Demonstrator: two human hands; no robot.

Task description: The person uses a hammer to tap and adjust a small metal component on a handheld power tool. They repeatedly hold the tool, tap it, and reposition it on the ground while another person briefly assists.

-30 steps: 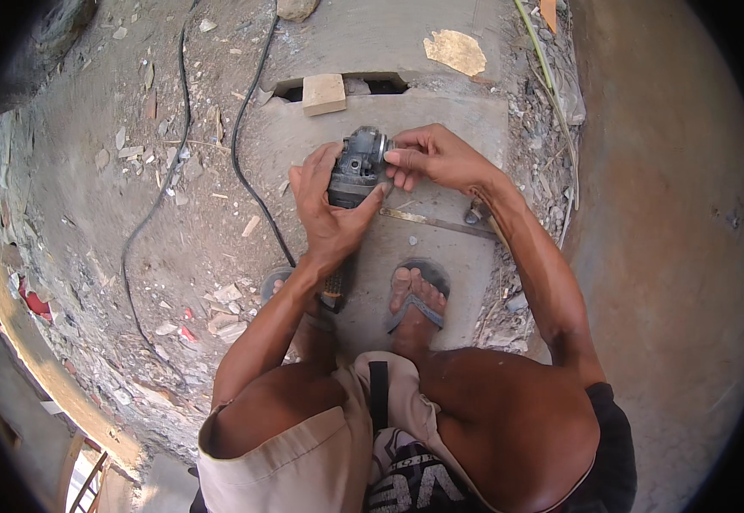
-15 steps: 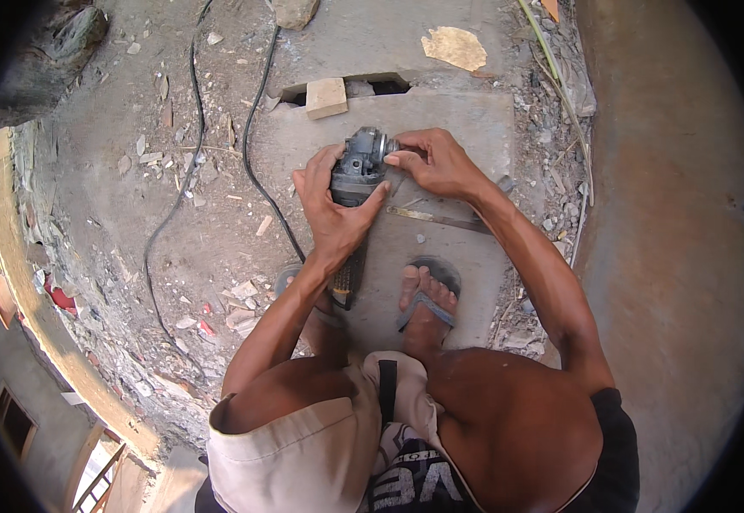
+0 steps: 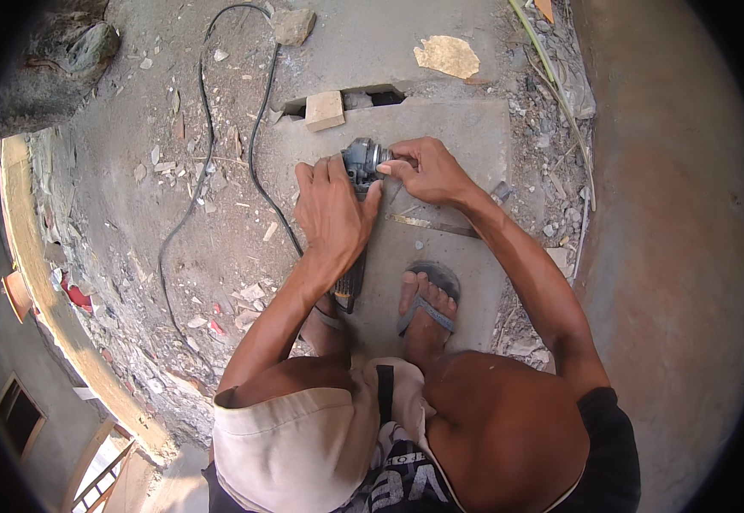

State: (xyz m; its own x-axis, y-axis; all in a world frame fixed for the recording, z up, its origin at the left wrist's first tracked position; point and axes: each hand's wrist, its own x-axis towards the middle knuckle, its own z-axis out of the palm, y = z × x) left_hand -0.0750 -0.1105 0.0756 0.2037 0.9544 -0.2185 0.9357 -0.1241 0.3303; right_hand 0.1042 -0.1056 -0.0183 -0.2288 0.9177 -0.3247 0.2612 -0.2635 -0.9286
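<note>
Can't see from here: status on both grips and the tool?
Left grip around power tool; right grip on its round metal end; thin strip lying nearby.

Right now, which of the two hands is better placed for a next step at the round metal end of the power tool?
Probably the right hand: it is at the round metal end. The left hand wraps around the power tool, so it seems better placed for steadying.

A pale block (image 3: 325, 111) lies partly over a dark slot (image 3: 386, 97) in the concrete (image 3: 470, 132) — farther away there are a brownish stone (image 3: 293, 26) and a flat yellowish piece (image 3: 447, 56); at the right, a thin green stalk (image 3: 534, 38) lies on grey rubble (image 3: 545, 128)
</note>
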